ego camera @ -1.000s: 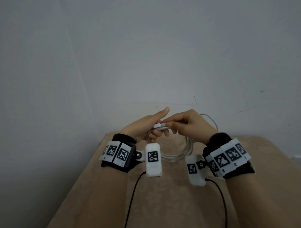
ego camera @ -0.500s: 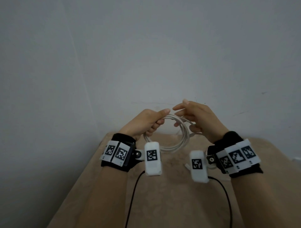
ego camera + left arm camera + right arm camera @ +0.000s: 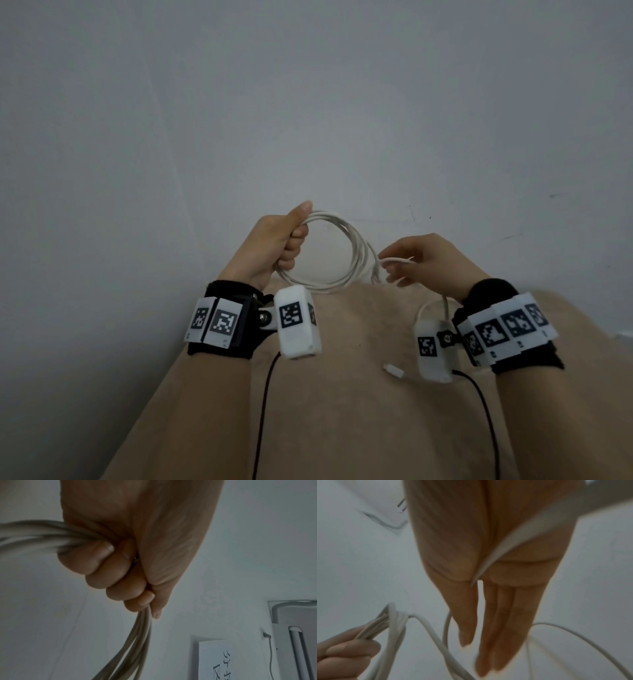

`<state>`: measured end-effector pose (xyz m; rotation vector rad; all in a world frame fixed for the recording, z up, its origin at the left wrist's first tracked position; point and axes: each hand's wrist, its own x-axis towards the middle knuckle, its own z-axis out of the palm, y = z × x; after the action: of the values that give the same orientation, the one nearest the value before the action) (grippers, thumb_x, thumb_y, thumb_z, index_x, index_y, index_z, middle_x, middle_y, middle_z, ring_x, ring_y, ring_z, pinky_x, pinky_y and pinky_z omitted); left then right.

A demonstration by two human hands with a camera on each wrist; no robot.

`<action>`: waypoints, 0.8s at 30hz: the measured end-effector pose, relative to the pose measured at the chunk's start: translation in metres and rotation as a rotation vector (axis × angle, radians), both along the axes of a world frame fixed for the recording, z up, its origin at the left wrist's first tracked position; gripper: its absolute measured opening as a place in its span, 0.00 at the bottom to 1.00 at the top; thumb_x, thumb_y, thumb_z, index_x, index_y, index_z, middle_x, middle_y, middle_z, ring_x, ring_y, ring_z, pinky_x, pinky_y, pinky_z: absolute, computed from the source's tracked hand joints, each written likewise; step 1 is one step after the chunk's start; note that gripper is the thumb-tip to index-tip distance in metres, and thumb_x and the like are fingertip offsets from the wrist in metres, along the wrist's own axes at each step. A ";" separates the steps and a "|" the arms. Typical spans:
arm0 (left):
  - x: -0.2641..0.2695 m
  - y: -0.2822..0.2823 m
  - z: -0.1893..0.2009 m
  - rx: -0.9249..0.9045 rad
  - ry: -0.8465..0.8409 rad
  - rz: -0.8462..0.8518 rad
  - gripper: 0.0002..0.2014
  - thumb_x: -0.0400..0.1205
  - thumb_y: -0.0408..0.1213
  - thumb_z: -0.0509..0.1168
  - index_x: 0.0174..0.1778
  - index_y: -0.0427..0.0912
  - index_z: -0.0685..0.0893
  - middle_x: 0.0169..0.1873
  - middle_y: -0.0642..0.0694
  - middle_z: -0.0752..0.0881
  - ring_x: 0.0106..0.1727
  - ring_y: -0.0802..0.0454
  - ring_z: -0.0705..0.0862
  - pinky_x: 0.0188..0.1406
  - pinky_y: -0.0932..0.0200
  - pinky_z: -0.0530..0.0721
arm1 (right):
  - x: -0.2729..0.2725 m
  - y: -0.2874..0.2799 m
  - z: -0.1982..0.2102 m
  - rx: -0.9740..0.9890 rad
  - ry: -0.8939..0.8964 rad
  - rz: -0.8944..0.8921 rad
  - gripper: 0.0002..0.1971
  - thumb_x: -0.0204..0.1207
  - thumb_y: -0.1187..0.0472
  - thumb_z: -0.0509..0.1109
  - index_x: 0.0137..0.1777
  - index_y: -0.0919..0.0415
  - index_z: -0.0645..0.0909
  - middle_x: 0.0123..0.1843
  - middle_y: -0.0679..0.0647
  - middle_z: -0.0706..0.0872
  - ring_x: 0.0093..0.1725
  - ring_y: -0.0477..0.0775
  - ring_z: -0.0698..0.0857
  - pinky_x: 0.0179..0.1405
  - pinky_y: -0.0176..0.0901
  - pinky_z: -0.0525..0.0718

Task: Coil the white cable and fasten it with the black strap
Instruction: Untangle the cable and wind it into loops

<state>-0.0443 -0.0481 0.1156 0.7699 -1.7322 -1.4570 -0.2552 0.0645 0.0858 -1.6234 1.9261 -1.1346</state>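
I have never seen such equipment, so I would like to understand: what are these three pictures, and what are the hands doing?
No machine here: a person works with bare hands and wears three cameras. The wide picture comes from the head and looks down at both hands. The other two come from white boxes strapped at the wrists and look along each hand.

The left hand grips the coiled white cable in a fist; the left wrist picture shows the fingers curled around several strands. The right hand is beside the coil, its fingers fairly straight, with the loose end of the cable running across the palm. A white plug lies on the beige table. I see no black strap.
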 end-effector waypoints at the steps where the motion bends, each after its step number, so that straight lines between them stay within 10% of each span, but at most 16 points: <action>1: 0.002 -0.002 0.000 0.007 0.006 0.010 0.24 0.83 0.53 0.61 0.24 0.49 0.65 0.18 0.54 0.60 0.19 0.58 0.55 0.17 0.65 0.54 | 0.001 0.001 -0.001 -0.024 -0.098 -0.002 0.04 0.76 0.67 0.73 0.45 0.58 0.88 0.41 0.56 0.92 0.35 0.50 0.89 0.34 0.38 0.86; 5: 0.011 -0.008 -0.001 0.018 -0.007 0.071 0.24 0.83 0.53 0.61 0.24 0.48 0.65 0.17 0.55 0.61 0.18 0.58 0.56 0.16 0.66 0.55 | 0.001 0.005 0.002 -0.180 -0.334 -0.016 0.07 0.77 0.62 0.71 0.45 0.64 0.89 0.32 0.56 0.88 0.19 0.45 0.74 0.15 0.32 0.68; 11: 0.032 -0.020 -0.001 0.090 0.123 0.141 0.23 0.84 0.52 0.61 0.25 0.48 0.65 0.16 0.57 0.60 0.16 0.60 0.56 0.15 0.67 0.54 | -0.021 0.008 0.002 -0.391 -0.442 -0.329 0.10 0.80 0.60 0.69 0.40 0.63 0.88 0.24 0.53 0.77 0.15 0.43 0.67 0.13 0.31 0.62; 24: 0.046 -0.020 0.008 0.176 0.373 0.192 0.23 0.84 0.53 0.60 0.26 0.49 0.62 0.14 0.57 0.58 0.14 0.61 0.55 0.14 0.67 0.53 | -0.048 0.018 -0.010 -0.395 -0.252 -0.700 0.14 0.75 0.54 0.74 0.36 0.65 0.87 0.26 0.54 0.82 0.24 0.51 0.75 0.34 0.40 0.75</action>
<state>0.0021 -0.0685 0.1236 0.6819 -1.2301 -1.5209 -0.3032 0.0826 0.0758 -0.8775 2.2529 -1.9818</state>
